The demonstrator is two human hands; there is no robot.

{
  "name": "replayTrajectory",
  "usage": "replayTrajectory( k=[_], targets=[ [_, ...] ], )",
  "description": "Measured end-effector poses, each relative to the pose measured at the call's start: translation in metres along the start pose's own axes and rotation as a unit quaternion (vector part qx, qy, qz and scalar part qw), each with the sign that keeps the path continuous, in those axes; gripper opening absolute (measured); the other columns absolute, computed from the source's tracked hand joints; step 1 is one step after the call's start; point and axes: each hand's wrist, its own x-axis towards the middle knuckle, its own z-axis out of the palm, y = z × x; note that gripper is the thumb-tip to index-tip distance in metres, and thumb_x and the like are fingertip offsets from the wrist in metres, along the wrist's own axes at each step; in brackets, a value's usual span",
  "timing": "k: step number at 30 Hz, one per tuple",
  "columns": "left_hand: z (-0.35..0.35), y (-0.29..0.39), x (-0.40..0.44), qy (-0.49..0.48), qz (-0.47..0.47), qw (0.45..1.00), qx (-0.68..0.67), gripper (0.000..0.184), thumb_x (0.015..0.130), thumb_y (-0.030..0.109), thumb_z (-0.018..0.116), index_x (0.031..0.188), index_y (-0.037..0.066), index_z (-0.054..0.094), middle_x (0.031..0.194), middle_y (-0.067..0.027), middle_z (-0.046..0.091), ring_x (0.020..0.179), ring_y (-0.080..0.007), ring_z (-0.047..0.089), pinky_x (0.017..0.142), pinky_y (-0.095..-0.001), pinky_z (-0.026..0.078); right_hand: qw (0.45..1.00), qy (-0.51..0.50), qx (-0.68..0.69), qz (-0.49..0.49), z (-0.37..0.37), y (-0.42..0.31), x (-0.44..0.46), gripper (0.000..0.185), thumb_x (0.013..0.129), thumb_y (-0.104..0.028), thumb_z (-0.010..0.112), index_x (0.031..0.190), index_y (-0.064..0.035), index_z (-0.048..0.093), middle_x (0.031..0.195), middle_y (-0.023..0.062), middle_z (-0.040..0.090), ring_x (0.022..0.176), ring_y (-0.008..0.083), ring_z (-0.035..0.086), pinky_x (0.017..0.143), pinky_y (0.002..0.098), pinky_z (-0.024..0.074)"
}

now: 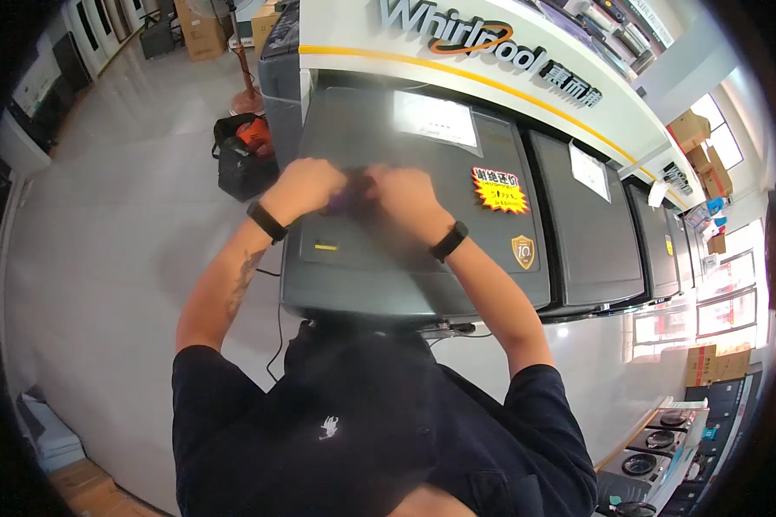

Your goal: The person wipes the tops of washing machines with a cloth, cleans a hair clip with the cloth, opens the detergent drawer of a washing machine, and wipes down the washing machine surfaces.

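Note:
Both of my hands are close together over the dark grey top of an appliance (362, 276). My left hand (306, 187) has its fingers curled at the end of a small dark item (353, 185), which is blurred. At the item's other side, my right hand (397, 194) is also closed on it. What the item is cannot be made out; a purplish patch shows near my left fingers. On the appliance top lie a white paper sheet (437, 121), a yellow and red price sticker (499, 190) and a gold shield sticker (522, 252).
More dark appliances (588, 233) stand in a row to the right, below a white Whirlpool sign board (491, 73). A black bag (243, 164) sits on the floor at the left, near a stand (243, 69). A cable (278, 340) hangs below the appliance.

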Motion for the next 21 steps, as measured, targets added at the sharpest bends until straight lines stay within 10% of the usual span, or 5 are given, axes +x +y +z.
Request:
replayTrajectory(
  k=[9,12,21],
  targets=[
    [-0.013,0.012,-0.001,-0.002,0.003,0.999,0.049,0.015,0.085,0.021,0.068,0.088,0.006,0.070,0.087,-0.0076,0.070,0.094,-0.0300,0.066,0.077,-0.0457,0.052,0.999,-0.014,-0.042,0.015,-0.005,0.001,-0.002,0.025,0.085,-0.015,0.064,0.109,-0.0090,0.065,0.086,0.0088,0.072,0.084,0.0318,0.068,0.074,0.0440,0.0527],
    [-0.009,0.015,0.000,0.148,0.027,0.988,-0.034,0.029,0.086,0.030,0.069,0.104,0.007,0.068,0.106,-0.0086,0.069,0.105,-0.0303,0.063,0.085,-0.0453,0.052,0.998,-0.018,-0.059,0.018,-0.007,0.001,-0.001,0.023,0.085,-0.017,0.065,0.107,-0.0087,0.065,0.086,0.0103,0.071,0.084,0.0325,0.068,0.073,0.0450,0.0525],
    [0.005,0.006,0.005,0.012,0.017,0.989,-0.147,0.058,0.079,0.033,0.078,0.126,0.005,0.059,0.125,-0.0151,0.062,0.115,-0.0364,0.059,0.096,-0.0436,0.050,0.996,-0.039,0.079,-0.018,-0.009,0.014,-0.002,0.039,0.087,-0.019,0.067,0.123,-0.0068,0.060,0.113,0.0177,0.066,0.105,0.0357,0.064,0.089,0.0444,0.0504]
  ],
)
